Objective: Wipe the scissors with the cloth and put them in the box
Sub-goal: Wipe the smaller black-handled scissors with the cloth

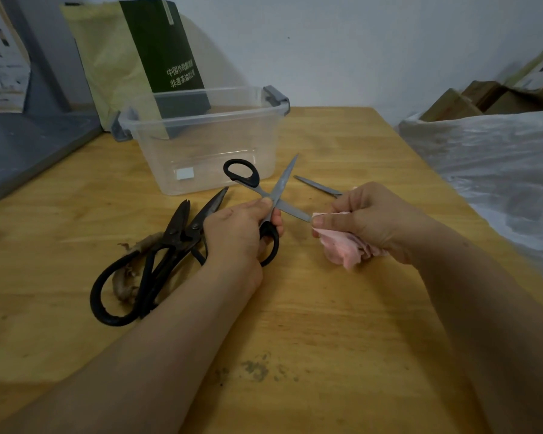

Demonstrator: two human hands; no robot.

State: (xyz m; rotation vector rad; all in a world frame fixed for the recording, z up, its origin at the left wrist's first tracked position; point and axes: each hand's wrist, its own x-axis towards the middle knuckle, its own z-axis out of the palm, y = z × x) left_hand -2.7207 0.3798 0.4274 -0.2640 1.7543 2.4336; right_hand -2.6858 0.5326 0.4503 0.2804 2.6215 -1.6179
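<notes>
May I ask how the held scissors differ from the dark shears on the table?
The scissors are smaller, with grey blades spread; the shears are larger, dark throughout, blades nearly closed. The left hand grips the scissors; the shears lie on the table. Both have black handles.

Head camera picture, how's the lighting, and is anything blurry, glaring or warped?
Head view: dim, soft, even light, with only faint shadows on the table. Head view: no harsh glare, just a mild sheen on the clear box. Head view: wide-angle stretch makes the forearms look oversized. Head view: the scissors and cloth are fairly sharp, the corners softer.
</notes>
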